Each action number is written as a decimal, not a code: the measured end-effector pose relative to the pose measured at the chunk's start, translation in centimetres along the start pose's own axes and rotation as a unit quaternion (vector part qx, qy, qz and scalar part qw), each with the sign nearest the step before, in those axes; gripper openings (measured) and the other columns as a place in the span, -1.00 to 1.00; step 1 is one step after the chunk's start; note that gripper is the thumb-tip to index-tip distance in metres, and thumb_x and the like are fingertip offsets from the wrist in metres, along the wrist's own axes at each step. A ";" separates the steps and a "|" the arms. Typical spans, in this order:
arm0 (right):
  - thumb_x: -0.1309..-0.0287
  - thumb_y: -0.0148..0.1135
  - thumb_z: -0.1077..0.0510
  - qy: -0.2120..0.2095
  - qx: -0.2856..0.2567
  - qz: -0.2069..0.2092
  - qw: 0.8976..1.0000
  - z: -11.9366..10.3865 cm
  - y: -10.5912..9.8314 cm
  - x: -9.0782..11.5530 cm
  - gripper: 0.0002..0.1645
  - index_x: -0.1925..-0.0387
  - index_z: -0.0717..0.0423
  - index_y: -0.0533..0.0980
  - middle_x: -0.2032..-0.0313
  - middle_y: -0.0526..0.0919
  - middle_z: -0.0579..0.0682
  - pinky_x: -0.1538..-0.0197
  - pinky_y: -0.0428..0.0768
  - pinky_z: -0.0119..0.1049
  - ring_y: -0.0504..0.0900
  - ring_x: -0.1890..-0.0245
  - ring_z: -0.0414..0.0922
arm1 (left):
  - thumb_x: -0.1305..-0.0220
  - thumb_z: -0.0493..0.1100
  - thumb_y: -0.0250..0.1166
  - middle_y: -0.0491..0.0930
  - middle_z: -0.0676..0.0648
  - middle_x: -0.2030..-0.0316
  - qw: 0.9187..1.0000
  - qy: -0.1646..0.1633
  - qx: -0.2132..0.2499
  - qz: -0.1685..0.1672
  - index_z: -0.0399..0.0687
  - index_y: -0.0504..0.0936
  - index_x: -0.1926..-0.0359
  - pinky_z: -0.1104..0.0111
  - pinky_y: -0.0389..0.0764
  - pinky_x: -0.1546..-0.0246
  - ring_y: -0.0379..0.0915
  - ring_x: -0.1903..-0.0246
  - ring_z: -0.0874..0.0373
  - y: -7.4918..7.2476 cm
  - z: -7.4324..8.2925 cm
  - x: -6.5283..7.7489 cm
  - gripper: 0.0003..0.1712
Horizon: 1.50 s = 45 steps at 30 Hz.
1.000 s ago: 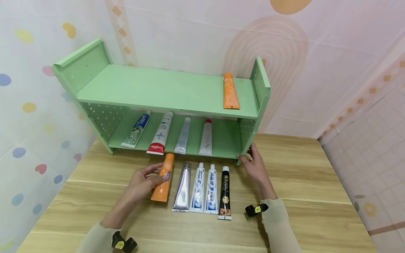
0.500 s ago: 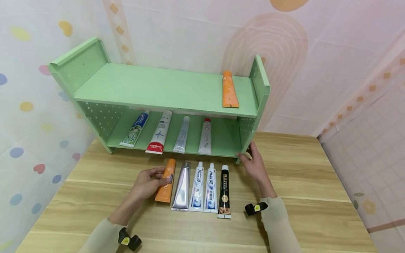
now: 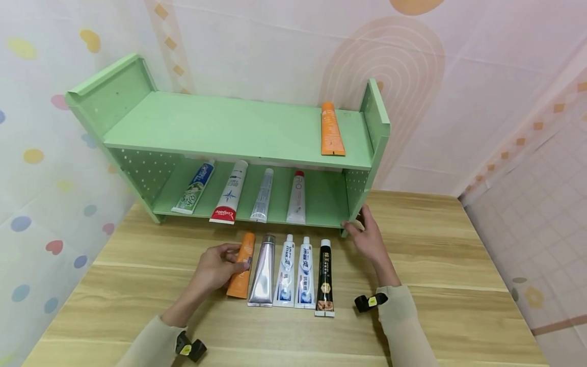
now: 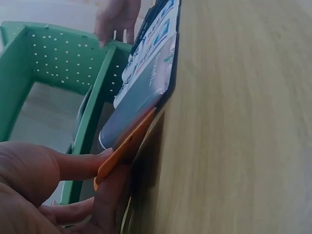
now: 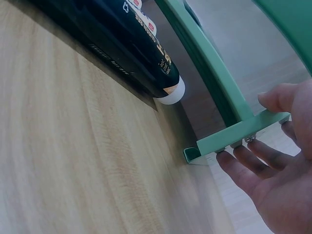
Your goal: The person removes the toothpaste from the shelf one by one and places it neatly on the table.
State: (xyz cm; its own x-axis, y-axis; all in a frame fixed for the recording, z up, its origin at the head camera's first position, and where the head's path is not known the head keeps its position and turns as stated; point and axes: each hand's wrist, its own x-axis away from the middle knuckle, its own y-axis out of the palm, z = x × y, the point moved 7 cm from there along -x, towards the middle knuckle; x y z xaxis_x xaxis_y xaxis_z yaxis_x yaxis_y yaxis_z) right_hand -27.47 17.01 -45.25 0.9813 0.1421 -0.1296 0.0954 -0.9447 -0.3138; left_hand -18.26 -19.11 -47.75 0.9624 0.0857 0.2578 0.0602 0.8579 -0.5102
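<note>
My left hand (image 3: 217,269) pinches an orange toothpaste tube (image 3: 242,275) between thumb and fingers. In the left wrist view this orange tube (image 4: 126,145) is tilted, its finger-held edge off the wood, beside a silver tube (image 3: 263,272). Two white-and-blue tubes (image 3: 285,278) and a black tube (image 3: 325,280) continue the row to the right. My right hand (image 3: 367,237) holds the lower front corner of the green shelf (image 3: 192,122); in the right wrist view the thumb lies on one face of its side panel (image 5: 234,131), fingertips on the other.
On the top board lies another orange tube (image 3: 332,130). The lower board carries a green-and-blue tube (image 3: 194,188), a red-and-white Colgate tube (image 3: 231,191), a silver-white tube (image 3: 263,196) and a red-capped tube (image 3: 297,199). The wooden table (image 3: 458,285) extends to both sides; patterned cloth hangs behind.
My left hand has brought the orange tube right and slightly toward me, close to the silver tube. The right hand has kept its hold on the shelf. The head view has shifted slightly.
</note>
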 end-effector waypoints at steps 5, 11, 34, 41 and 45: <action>-0.43 0.17 0.21 -0.001 0.000 0.002 1.000 -0.1 0.0 -0.1 -0.16 -0.59 -0.24 0.08 -0.48 0.30 0.16 -0.34 0.48 0.29 0.31 -0.47 0.22 | -0.18 -0.22 0.51 0.60 -0.19 0.23 1.000 -0.004 -0.013 -0.001 -0.28 0.53 -0.29 0.36 0.60 0.56 0.49 0.48 0.11 0.2 0.1 0.0 -0.34; -0.44 0.17 0.20 0.001 0.000 0.003 1.000 0.0 0.0 -0.1 -0.18 -0.58 -0.21 0.10 -0.48 0.30 0.16 -0.34 0.48 0.30 0.31 -0.47 0.22 | -0.19 -0.19 0.50 0.55 -0.13 0.36 0.998 0.015 -0.056 0.006 -0.32 0.53 -0.28 0.39 0.50 0.56 0.45 0.50 0.11 0.3 0.3 0.2 -0.33; -0.43 0.18 0.21 0.001 0.007 0.005 1.000 -0.1 -0.1 -0.1 -0.17 -0.58 -0.18 0.09 -0.48 0.30 0.16 -0.31 0.52 0.28 0.33 -0.45 0.22 | -0.16 -0.08 0.55 0.60 -0.09 0.32 0.992 0.046 -0.115 0.002 -0.28 0.59 -0.25 0.39 0.49 0.49 0.46 0.38 0.09 -0.3 0.7 0.2 -0.33; -0.43 0.18 0.22 0.007 0.006 -0.002 1.000 0.0 0.1 -0.1 -0.18 -0.57 -0.21 0.10 -0.49 0.28 0.13 -0.31 0.54 0.24 0.32 -0.46 0.22 | -0.22 -0.03 0.50 0.66 -0.18 0.15 0.989 0.081 -0.119 0.019 -0.24 0.57 -0.27 0.30 0.62 0.32 0.57 0.20 0.00 -1.3 1.6 0.5 -0.33; -0.43 0.17 0.22 0.007 0.004 0.000 1.000 0.1 0.0 0.0 -0.18 -0.57 -0.20 0.10 -0.50 0.28 0.13 -0.30 0.54 0.25 0.32 -0.46 0.22 | -0.29 0.01 0.45 0.66 -0.28 0.00 0.983 0.137 -0.115 0.031 -0.27 0.52 -0.31 0.12 0.73 0.13 0.63 0.08 -0.11 -2.2 3.5 0.9 -0.31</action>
State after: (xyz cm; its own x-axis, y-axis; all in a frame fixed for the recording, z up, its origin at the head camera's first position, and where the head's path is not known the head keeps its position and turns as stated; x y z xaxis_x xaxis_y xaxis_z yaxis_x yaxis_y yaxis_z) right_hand -27.54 17.02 -45.39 0.9837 0.1372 -0.1158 0.0937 -0.9425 -0.3207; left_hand -18.48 -19.18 -43.56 0.9995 -0.0317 0.0064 0.0272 0.7155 -0.6980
